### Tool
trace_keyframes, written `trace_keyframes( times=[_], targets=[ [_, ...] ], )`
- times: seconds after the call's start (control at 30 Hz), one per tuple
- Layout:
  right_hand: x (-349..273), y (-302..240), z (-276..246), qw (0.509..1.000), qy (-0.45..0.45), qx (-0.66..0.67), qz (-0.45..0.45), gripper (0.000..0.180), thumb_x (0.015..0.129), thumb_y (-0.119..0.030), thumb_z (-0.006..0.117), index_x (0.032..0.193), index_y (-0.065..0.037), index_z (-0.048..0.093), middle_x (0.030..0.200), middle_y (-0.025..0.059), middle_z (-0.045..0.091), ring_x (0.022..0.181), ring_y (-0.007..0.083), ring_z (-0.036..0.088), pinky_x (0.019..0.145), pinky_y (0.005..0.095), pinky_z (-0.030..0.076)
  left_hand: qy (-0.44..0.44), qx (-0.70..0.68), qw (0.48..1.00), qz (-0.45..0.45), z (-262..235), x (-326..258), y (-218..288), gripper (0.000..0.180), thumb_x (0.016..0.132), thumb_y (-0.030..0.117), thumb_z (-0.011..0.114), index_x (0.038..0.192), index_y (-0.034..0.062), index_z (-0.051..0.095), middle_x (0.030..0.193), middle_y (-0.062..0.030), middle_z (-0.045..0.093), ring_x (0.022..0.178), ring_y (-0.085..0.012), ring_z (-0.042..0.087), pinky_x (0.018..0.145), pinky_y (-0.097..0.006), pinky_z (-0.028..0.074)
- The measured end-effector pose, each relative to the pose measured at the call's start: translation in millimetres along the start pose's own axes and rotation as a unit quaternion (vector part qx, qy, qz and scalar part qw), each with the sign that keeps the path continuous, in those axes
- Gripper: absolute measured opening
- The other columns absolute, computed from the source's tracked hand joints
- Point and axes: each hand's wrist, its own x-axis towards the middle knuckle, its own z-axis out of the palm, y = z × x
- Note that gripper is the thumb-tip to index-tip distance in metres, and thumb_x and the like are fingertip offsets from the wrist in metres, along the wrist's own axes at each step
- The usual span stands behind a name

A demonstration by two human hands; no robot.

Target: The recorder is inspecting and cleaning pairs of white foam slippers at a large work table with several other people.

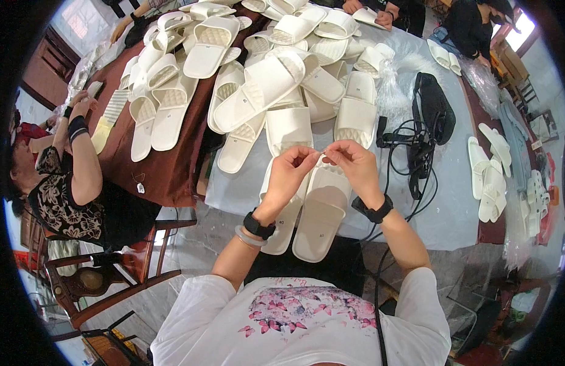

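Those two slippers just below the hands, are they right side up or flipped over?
Right side up: the left slipper and right slipper show their footbeds, with quilting visible on the right one.

The person's left hand (288,175) and right hand (357,166) sit close together, each pinching thumb toward forefinger; left forearm (235,262) and right forearm (406,245) angle inward.

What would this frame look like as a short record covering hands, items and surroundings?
Left hand: thumb and forefinger pinched; anything held is too small to tell
Right hand: likewise pinched, close beside the left
Nearest items: cream slipper pair, just below the hands
Beyond: heaped cream slippers
Right of picture: black bag-like item on grey sheet
Left of picture: co-worker beside brown cloth
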Motion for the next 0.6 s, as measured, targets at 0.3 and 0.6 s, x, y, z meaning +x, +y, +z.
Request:
trace_keyframes(
  times=[0.3, 0.6],
  targets=[
    [-2.2, -3.5, -1.3, 0.999, -0.034, 0.009, -0.001, 0.008, 0.081, -0.004, 0.057, 0.087, 0.001, 0.058, 0.077, 0.0042, 0.062, 0.072, 0.0111, 0.061, 0.064, 0.0207, 0.048, -0.02, -0.007, 1.0, 0.01, -1.1, -0.6, 1.0, 0.015, 0.084, 0.014, 0.057, 0.087, -0.0001, 0.06, 0.075, 0.0028, 0.057, 0.068, -0.0028, 0.048, 0.062, -0.017, 0.039],
    [-2.3, -22.7, -0.7, 0.982, -0.095, -0.153, -0.065, 0.008, 0.081, -0.006, 0.056, 0.086, 0.0, 0.057, 0.074, 0.0055, 0.06, 0.067, 0.0114, 0.06, 0.061, 0.0218, 0.047, -0.03, 0.125, 0.988, 0.084, -7.1, 2.5, 5.9, 0.013, 0.081, 0.012, 0.06, 0.085, -0.0005, 0.06, 0.072, 0.0009, 0.059, 0.067, -0.0045, 0.051, 0.06, -0.019, 0.041]
  ],
)
